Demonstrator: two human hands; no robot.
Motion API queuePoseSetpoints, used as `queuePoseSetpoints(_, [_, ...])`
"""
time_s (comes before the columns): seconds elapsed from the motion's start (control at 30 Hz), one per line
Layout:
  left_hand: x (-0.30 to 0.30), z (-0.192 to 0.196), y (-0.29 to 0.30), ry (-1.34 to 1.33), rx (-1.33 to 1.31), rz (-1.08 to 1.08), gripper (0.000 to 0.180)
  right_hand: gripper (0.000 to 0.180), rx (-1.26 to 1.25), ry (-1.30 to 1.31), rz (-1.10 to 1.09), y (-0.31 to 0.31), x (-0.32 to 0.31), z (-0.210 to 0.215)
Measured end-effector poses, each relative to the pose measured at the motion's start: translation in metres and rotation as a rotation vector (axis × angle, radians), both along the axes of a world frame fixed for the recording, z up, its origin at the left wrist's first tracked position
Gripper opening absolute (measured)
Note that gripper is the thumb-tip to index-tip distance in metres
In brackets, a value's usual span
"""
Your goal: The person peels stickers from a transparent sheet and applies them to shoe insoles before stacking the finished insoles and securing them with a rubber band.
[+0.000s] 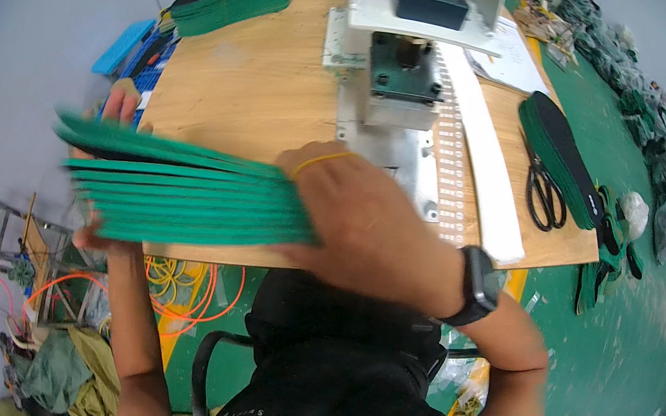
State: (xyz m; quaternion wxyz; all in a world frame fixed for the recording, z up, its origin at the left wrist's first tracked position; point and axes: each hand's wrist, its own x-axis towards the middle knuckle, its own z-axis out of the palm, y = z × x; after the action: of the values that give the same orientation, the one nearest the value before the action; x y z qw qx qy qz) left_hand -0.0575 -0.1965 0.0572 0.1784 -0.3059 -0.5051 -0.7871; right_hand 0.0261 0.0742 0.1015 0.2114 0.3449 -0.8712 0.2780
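Observation:
A thick stack of green insoles (pixel 194 198) with dark faces is held between my two hands above the near left part of the table. My left hand (pixel 120 104) grips its left end, fingers wrapped round and partly hidden behind the stack. My right hand (pixel 351 202), with a yellow band on it and a watch at the wrist, clasps the right end. The insoles fan apart slightly at the left and are smeared by motion. Just beyond my right hand stands a bench press (pixel 404 88) with a metal base plate.
A stack of insoles (pixel 235 2) lies at the table's far left, another (pixel 560 154) at the right beside black scissors (pixel 545 195). A white strip (pixel 482 158) and a strip of printed labels (pixel 452 157) run beside the press. Orange hoses (pixel 195 322) lie on the floor.

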Motion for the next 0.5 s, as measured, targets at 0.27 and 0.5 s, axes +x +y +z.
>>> queuePoseSetpoints(0.27, [-0.013,-0.043,-0.009,-0.12,-0.818,-0.133,0.094,0.068,0.148,-0.237,-0.188,0.02,-0.021,-0.031])
queuePoseSetpoints(0.5, [-0.011,-0.016,0.013,0.202,-1.129,0.148,0.085,0.06,0.11,-0.206,-0.07,0.023,-0.016,-0.032])
